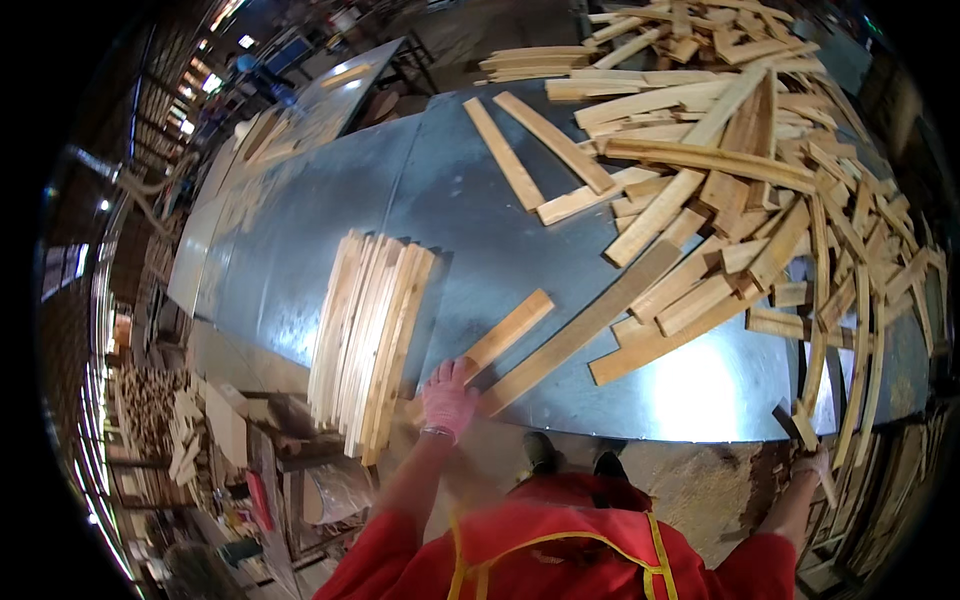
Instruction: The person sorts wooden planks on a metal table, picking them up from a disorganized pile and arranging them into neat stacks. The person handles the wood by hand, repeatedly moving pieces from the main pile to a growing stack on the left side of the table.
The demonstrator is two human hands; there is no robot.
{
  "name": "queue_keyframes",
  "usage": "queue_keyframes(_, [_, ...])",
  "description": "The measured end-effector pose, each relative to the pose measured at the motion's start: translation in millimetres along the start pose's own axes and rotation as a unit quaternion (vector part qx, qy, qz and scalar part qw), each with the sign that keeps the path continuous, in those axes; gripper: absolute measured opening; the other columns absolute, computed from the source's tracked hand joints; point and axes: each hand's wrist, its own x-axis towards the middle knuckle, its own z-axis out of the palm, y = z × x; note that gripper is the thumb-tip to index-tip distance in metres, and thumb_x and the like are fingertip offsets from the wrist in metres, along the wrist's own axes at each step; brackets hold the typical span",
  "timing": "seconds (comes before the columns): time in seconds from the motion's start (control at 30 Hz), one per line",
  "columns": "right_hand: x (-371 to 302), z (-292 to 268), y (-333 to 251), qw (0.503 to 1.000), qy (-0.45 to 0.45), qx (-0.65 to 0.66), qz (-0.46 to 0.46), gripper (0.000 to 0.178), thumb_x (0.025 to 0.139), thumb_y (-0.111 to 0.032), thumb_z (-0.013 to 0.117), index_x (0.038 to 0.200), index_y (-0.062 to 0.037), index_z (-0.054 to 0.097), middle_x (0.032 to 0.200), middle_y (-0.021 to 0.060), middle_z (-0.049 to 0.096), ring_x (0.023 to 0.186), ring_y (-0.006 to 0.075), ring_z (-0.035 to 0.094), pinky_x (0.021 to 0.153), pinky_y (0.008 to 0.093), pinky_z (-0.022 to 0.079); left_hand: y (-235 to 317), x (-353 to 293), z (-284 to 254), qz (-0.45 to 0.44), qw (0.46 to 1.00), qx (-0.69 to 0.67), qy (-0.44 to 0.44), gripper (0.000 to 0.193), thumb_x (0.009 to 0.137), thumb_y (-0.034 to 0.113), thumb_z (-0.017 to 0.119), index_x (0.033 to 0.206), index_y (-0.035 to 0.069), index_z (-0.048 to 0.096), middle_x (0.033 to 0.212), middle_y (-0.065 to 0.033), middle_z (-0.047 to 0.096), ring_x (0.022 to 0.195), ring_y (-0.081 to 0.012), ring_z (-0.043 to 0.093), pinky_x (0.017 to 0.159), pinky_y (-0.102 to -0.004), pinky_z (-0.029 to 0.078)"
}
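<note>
My left hand (pixel 448 402), in a pink glove, is closed over the near part of a short wooden strip (pixel 515 325) at the table's front edge. Beside it a longer, darker wooden board (pixel 590 325) slants up toward the pile. To the left of that hand, a row of wooden strips (pixel 372 335) lies side by side, their near ends past the table edge. At the far right, my right hand (pixel 815 464) grips a narrow wooden strip (pixel 828 488) below the table edge; its fingers show only in part.
A large jumbled pile of wooden strips (pixel 740 200) covers the right of the metal-topped table (pixel 330 190). Several long pieces overhang the front right edge. Stacked wood (pixel 150 410) and a stand (pixel 290 465) are at the left. Far back, a person (pixel 262 78) is beside another table.
</note>
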Motion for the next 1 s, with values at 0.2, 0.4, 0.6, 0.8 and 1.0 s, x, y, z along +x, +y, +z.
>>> queue_keyframes(0.2, [-115, 84, 78, 0.957, -0.235, 0.15, -0.08, 0.039, 0.102, -0.021, 0.068, 0.138, -0.0081, 0.06, 0.124, 0.0094, 0.067, 0.109, 0.0264, 0.066, 0.1, 0.0379, 0.055, -22, 10, -23, -0.024, 0.99, -0.11, -0.082, 0.063, 0.087, 0.026, 0.075, 0.143, 0.007, 0.056, 0.124, -0.0107, 0.069, 0.11, -0.0292, 0.069, 0.097, -0.0418, 0.053])
queue_keyframes(0.4, [-318, 221, 213, 0.913, -0.378, -0.11, -0.104, 0.059, 0.088, -0.01, 0.077, 0.142, -0.0072, 0.053, 0.118, 0.0097, 0.064, 0.101, 0.0236, 0.066, 0.09, 0.0381, 0.059, -64, -9, -6, -0.099, 0.746, -0.631, -0.19, 0.055, 0.093, 0.022, 0.072, 0.144, 0.002, 0.064, 0.114, -0.0008, 0.068, 0.104, -0.0126, 0.061, 0.093, -0.0298, 0.05])
queue_keyframes(0.6, [-486, 297, 376, 0.792, -0.506, -0.334, -0.075, 0.05, 0.088, -0.005, 0.071, 0.136, -0.0022, 0.056, 0.113, 0.0118, 0.071, 0.097, 0.0235, 0.07, 0.085, 0.0376, 0.058, -40, 1, -37, -0.114, 0.802, -0.547, -0.211, 0.051, 0.092, 0.036, 0.072, 0.13, 0.002, 0.068, 0.115, -0.0102, 0.072, 0.105, -0.0257, 0.066, 0.093, -0.0372, 0.052])
queue_keyframes(0.8, [-531, 318, 419, 0.549, -0.627, -0.532, -0.148, 0.059, 0.095, -0.026, 0.068, 0.144, 0.0024, 0.054, 0.117, 0.0144, 0.071, 0.109, 0.0282, 0.068, 0.101, 0.0375, 0.051, -6, 10, -23, -0.062, 0.95, -0.3, -0.062, 0.054, 0.087, 0.049, 0.067, 0.118, 0.005, 0.068, 0.11, -0.0251, 0.072, 0.116, -0.0417, 0.068, 0.101, -0.0477, 0.054])
queue_keyframes(1.0, [-436, 275, 332, 0.647, -0.568, -0.474, -0.185, 0.071, 0.096, -0.03, 0.068, 0.155, 0.002, 0.047, 0.127, 0.0128, 0.068, 0.119, 0.0225, 0.062, 0.108, 0.033, 0.047, -28, 3, -70, -0.143, 0.948, -0.284, 0.0, 0.041, 0.079, 0.023, 0.075, 0.111, -0.002, 0.071, 0.108, -0.0282, 0.073, 0.102, -0.048, 0.068, 0.091, -0.0531, 0.056])
